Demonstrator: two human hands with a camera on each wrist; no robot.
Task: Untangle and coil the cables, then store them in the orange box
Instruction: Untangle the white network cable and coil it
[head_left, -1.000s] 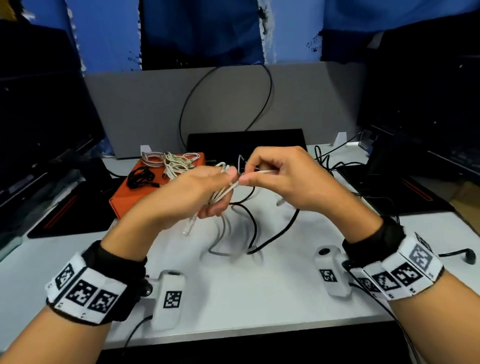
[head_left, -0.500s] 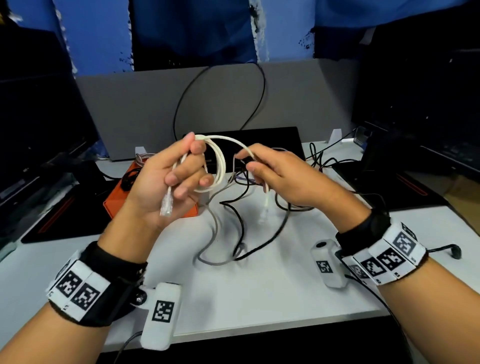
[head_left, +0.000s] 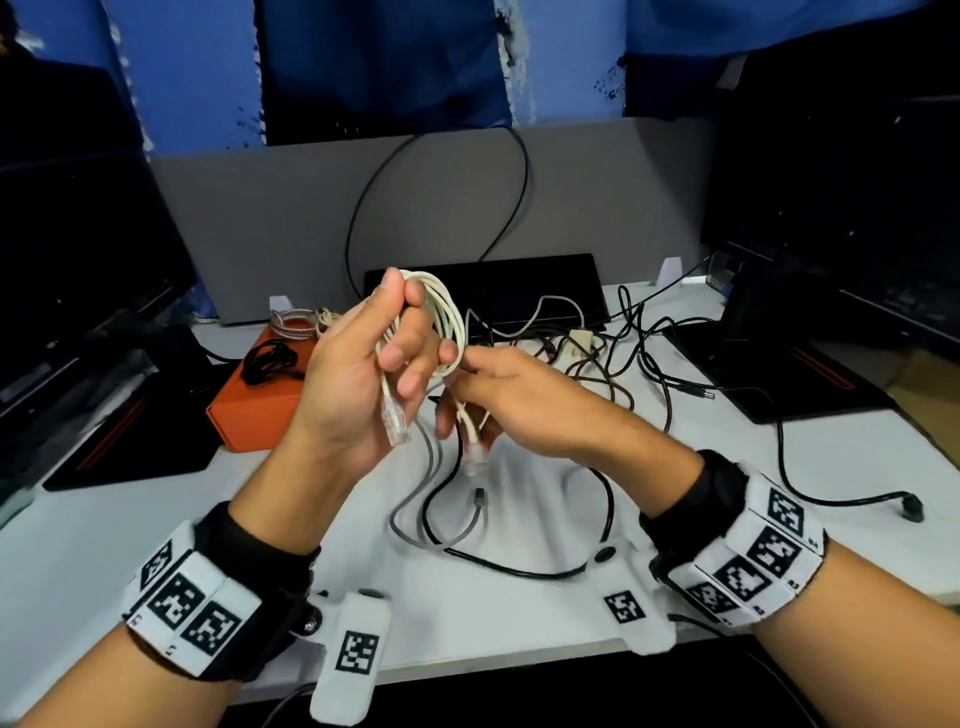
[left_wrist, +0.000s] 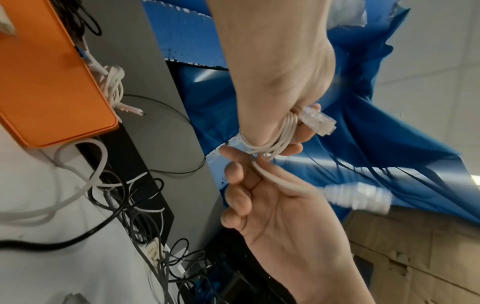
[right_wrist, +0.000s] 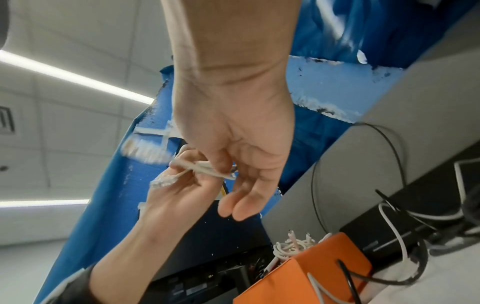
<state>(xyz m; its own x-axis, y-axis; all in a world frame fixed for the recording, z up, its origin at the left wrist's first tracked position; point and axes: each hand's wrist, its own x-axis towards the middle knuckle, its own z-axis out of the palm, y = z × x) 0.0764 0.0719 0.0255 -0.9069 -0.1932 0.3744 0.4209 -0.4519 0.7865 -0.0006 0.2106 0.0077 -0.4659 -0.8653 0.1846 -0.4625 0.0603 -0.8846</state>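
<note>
Two hands met near the middle of the head view, above the white surface (head_left: 519, 613). We saw the left hand (head_left: 358, 384) with its fingers curled round a coiled white cable (head_left: 448, 317), one clear plug (head_left: 396, 423) hanging below the palm. The right hand (head_left: 524, 410) pinched the loose end of that cable, with its second plug (head_left: 475, 452) dangling blurred beneath the fingers.

The left wrist view showed what the head view did not: the loops bunched tight at the left hand's fingers (left_wrist: 296, 148), and the strand running across the right hand's open palm to the blurred plug at right. From the right wrist view we made out the thumb and first finger gripping the strand while the other fingers (right_wrist: 241, 207) hung straight and loose.

The orange box (head_left: 260, 410) sat at centre left in the head view, with a black coil (head_left: 270, 358) and pale coils (head_left: 296, 322) in it. Only the wrist views showed white cable ends (right_wrist: 293, 244) poking above its rim.

More tangled cables (head_left: 597, 364) lay at centre right, partly hidden behind the right hand; we could not tell where each strand ran. A black cable (head_left: 519, 566) looped below the hands. Dark monitors at both edges were cut off.
</note>
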